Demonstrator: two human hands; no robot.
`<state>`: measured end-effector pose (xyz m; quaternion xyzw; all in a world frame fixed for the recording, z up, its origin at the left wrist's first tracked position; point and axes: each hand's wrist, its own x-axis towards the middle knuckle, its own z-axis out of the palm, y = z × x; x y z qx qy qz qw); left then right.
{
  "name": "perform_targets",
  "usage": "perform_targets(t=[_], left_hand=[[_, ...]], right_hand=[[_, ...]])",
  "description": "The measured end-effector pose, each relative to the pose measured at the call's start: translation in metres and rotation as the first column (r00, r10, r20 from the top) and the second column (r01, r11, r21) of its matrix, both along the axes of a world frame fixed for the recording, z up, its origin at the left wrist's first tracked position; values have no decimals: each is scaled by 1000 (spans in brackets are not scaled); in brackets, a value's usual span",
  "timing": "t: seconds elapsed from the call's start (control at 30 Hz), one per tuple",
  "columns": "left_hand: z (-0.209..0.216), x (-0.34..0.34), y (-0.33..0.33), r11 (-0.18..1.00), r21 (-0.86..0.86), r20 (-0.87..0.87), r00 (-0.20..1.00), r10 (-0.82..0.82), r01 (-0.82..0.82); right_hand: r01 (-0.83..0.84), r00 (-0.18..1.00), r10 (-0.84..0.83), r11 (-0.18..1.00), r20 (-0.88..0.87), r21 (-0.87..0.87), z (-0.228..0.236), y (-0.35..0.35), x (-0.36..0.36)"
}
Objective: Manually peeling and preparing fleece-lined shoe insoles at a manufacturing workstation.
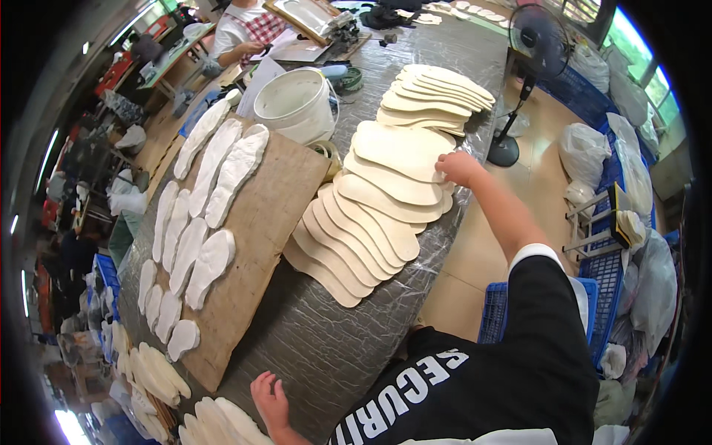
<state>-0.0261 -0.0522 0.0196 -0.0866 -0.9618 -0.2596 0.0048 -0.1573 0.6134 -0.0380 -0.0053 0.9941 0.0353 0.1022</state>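
Cream insoles [400, 152] lie fanned in overlapping rows across the table. My right hand [457, 169] reaches to the right end of an upper insole in the middle row, its fingers bent and closed on the edge. Another fanned stack of insoles [434, 89] sits just beyond. Closer to me, more insoles [345, 237] overlap in a slanting row. My left hand [270, 399] hovers low by the table's near side, fingers apart and holding nothing. Beside it is a brown board [271, 189] bearing several white, puffy sole-shaped pieces [211, 267].
A white bucket [297, 104] stands behind the board, with a tape roll [326, 154] near it. More pale insoles [219, 423] lie at the lower left. Right of the table are a standing fan [530, 44] and blue crates [493, 311]. Another person [248, 33] works at the far left.
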Motion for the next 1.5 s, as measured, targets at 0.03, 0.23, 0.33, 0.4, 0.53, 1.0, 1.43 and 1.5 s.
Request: perform_targets(t=[0.03,0.23,0.33,0.4,0.53,1.0,1.43,1.5], left_hand=[[-1,4,6,999,26,-10,1000,29,-29],[-15,-34,61,984,130,-132,985,-108,125],[-23,-93,75,992,112,-280,960,-20,53],[-27,-136,67,997,22,-378,923,73,-69],[-30,-208,38,960,-122,-529,835,151,-251],[4,-152,66,833,-553,-379,892,-248,-3],[-36,-1,123,864,-165,637,720,-274,476],[-37,-1,97,980,-9,548,821,-160,198]], right_hand=[[-31,999,30,999,-23,-40,-3,1,-8],[-137,988,149,973,-51,183,-5,-14,4],[59,967,-33,994,-253,94,-20,3,8],[197,897,-158,979,-412,54,-14,8,0],[-4,674,84,994,-734,110,50,-34,-7],[-265,548,13,951,-837,-158,128,-94,55],[-628,662,307,724,-683,-283,204,-204,104],[-618,699,249,681,-670,-392,207,-217,110]])
